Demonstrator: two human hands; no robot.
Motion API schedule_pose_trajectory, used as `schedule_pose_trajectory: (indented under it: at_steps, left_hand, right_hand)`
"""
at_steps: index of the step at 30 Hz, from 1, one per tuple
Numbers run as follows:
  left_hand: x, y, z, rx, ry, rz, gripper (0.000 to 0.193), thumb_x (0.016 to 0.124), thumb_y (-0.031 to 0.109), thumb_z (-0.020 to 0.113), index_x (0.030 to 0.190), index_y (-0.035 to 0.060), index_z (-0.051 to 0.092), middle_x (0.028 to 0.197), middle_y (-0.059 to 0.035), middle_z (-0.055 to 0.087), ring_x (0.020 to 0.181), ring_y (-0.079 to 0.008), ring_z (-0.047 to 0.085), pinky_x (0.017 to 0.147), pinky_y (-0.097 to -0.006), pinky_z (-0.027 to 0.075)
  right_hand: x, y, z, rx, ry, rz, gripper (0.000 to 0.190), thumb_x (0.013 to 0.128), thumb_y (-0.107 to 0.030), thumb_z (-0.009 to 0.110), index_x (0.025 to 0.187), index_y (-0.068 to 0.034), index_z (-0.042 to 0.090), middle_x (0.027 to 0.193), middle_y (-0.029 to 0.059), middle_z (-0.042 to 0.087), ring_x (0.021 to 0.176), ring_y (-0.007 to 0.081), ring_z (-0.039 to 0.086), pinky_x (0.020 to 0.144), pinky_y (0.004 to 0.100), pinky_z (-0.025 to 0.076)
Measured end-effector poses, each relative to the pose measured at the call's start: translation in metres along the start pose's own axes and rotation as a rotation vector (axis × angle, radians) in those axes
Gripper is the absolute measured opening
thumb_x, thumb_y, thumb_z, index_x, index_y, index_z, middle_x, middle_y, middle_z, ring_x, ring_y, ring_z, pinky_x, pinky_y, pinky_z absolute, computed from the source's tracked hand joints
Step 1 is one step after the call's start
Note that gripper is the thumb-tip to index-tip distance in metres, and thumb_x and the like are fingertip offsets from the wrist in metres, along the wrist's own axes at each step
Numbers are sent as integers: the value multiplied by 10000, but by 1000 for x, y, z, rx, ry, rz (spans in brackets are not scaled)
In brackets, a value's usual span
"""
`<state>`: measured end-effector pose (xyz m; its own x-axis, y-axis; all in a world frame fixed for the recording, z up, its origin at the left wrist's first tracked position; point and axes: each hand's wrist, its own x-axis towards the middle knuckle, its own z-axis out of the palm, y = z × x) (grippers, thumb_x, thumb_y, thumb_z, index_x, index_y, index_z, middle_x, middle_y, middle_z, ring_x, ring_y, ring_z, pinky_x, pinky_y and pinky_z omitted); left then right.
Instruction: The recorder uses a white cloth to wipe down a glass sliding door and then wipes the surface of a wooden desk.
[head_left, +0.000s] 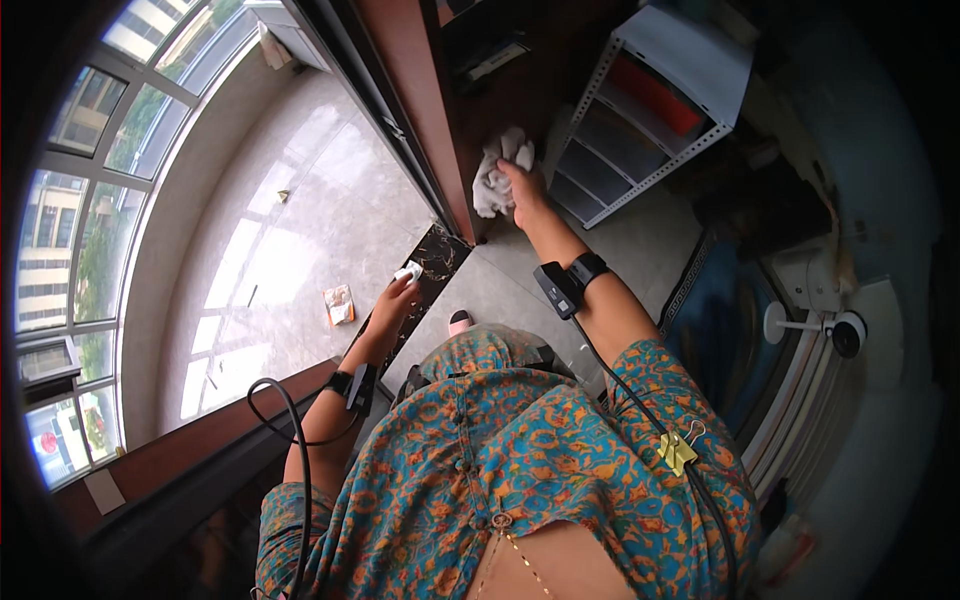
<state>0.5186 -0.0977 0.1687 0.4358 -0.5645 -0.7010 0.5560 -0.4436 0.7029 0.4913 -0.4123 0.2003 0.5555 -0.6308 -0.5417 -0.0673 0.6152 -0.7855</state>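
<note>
A crumpled white cloth (495, 180) is in my right hand (525, 186), beside the reddish-brown door frame (420, 90) and left of a shelf rack. My left hand (396, 300) holds a small white crumpled piece, perhaps paper or a wrapper (409, 271), above the dark marbled threshold (431, 262). Left of that hand, an orange and white packet (339, 304) lies on the pale tiled floor. A small yellowish scrap (282, 196) and a thin dark stick-like piece (253, 295) lie farther out on the same floor. Each forearm bears a strapped black device with a cable.
A white perforated-metal rack (660, 161) with a red item on a shelf stands at the upper right. Curved windows (112, 187) and a low wall (180, 202) bound the left side. A blue mat (697, 337) with a patterned border and a white camera-like device (847, 334) are at the right.
</note>
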Motion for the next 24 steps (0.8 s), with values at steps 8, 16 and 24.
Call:
schedule_pose_trajectory:
  at_steps: [8,16,24]
  left_hand:
    - [-48,-59,-20,-52,122,-197,497,889,254,537,1324,51,406,1129,-64,591,929,-159,587,773,-278,435]
    - [-107,-155,-88,191,146,-295,435,871,227,533,1245,8,494,988,-73,617,801,-151,590,666,-255,459]
    - [-94,-141,-69,60,162,-367,446,868,252,539,1239,8,489,938,-56,607,754,-157,584,628,-256,452]
  right_hand:
    - [26,36,9,-243,6,92,210,777,-172,623,896,1,610,793,77,622,721,187,609,647,329,478]
    - [1,38,39,-164,38,49,190,784,-180,622,887,-21,604,833,62,616,739,170,597,657,314,474]
    - [16,50,23,-244,-89,132,210,836,-229,550,894,-36,607,878,73,615,741,192,594,654,336,471]
